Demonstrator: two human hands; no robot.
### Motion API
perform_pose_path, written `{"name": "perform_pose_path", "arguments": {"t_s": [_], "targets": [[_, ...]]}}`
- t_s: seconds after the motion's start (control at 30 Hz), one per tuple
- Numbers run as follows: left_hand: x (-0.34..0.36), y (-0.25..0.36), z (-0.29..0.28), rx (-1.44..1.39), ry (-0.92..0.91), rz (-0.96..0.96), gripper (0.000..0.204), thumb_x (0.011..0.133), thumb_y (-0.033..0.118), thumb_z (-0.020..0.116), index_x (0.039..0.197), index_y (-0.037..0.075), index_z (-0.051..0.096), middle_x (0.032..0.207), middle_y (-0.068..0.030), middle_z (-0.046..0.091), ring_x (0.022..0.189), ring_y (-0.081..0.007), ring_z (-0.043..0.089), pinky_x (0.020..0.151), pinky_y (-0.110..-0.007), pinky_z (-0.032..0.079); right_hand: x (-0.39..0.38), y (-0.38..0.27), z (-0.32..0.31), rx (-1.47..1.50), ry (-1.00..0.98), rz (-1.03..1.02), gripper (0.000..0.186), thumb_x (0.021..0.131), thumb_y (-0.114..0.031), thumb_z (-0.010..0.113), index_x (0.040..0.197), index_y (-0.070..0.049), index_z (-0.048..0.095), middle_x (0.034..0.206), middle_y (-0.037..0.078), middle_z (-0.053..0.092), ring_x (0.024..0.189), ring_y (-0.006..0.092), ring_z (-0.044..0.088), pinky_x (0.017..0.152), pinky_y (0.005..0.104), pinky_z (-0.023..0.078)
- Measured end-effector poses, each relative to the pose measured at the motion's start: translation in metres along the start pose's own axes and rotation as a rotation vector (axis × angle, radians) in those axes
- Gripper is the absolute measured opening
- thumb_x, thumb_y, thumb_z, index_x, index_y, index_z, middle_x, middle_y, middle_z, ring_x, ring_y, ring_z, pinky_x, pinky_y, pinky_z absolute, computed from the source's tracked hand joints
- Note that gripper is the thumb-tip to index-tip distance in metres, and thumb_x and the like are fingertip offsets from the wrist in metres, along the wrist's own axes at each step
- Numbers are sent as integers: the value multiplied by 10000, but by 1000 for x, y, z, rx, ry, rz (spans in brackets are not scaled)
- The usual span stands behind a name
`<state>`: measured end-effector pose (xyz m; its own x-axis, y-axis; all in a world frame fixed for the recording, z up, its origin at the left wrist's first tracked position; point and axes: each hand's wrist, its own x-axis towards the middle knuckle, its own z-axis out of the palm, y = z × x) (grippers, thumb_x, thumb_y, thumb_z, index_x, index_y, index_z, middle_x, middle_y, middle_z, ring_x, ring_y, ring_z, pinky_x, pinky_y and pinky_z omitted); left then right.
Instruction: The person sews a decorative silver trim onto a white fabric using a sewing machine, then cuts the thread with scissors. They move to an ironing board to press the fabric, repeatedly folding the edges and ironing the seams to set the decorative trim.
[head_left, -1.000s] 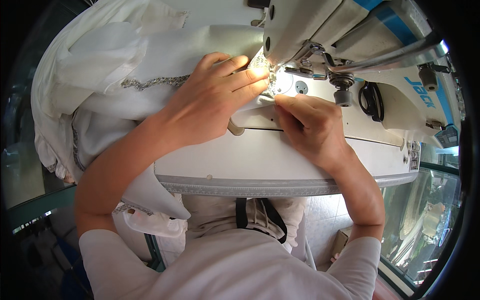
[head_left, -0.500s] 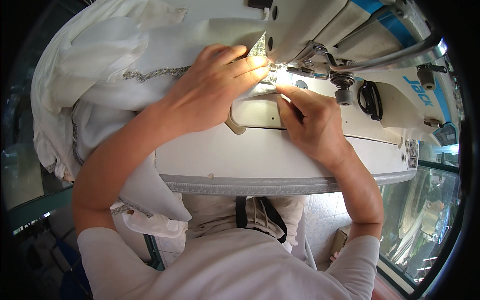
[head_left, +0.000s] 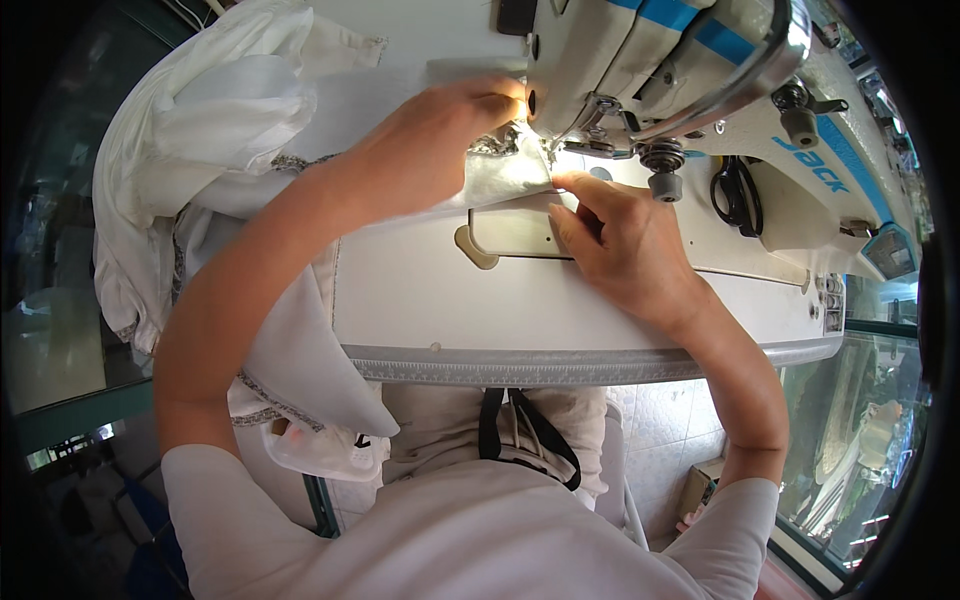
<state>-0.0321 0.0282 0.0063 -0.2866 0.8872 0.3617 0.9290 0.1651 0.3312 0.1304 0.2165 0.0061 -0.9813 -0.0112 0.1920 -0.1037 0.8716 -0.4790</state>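
White fabric with a glittery trim along its edges lies under the needle area of a sewing machine, lit by a bright lamp. My left hand reaches across the fabric, its fingers bent and closed on it just left of the needle; the fingertips are partly hidden by cloth and machine head. To the right of the needle, my right hand has its index fingertip on the fabric's near edge. The right thumb rests lower, against the machine's bed plate, and the other fingers are curled under.
More gathered white fabric is heaped on the left, with part hanging over the table's front edge. Black-handled scissors lie beside the machine arm. Thread tension knobs stick out above my right hand. A dark object sits at the back.
My left hand has moved up and away from me, its fingers going from laid over the fabric to bent at the trim. My right hand stays by the cloth edge. The view has shifted slightly.
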Motion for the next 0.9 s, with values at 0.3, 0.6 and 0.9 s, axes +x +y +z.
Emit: {"name": "perform_pose_path", "arguments": {"t_s": [0.3,0.6,0.9], "targets": [[13,-20,14,-2,76,81,367,760,-172,512,1079,-49,645,1139,-126,639,1047,-346,634,864,-407,544,4,-10,5,-51,53,-12,221,940,-212,648,1073,-42,695,692,156,683,596,338,668,602,442,528],[13,-21,23,-17,129,24,350,779,-154,508,1065,-19,657,1093,-110,661,974,-338,654,827,-409,546,0,-13,13,-41,106,63,230,937,-222,641,1080,-51,699,670,145,669,646,335,665,646,450,526],[-1,-13,-4,-169,179,29,213,876,-143,530,1038,-33,615,1107,-86,641,911,-310,599,811,-410,520,-5,-37,18,-8,175,104,289,909,-182,676,1147,-17,663,703,101,694,636,283,676,595,395,528]]}}
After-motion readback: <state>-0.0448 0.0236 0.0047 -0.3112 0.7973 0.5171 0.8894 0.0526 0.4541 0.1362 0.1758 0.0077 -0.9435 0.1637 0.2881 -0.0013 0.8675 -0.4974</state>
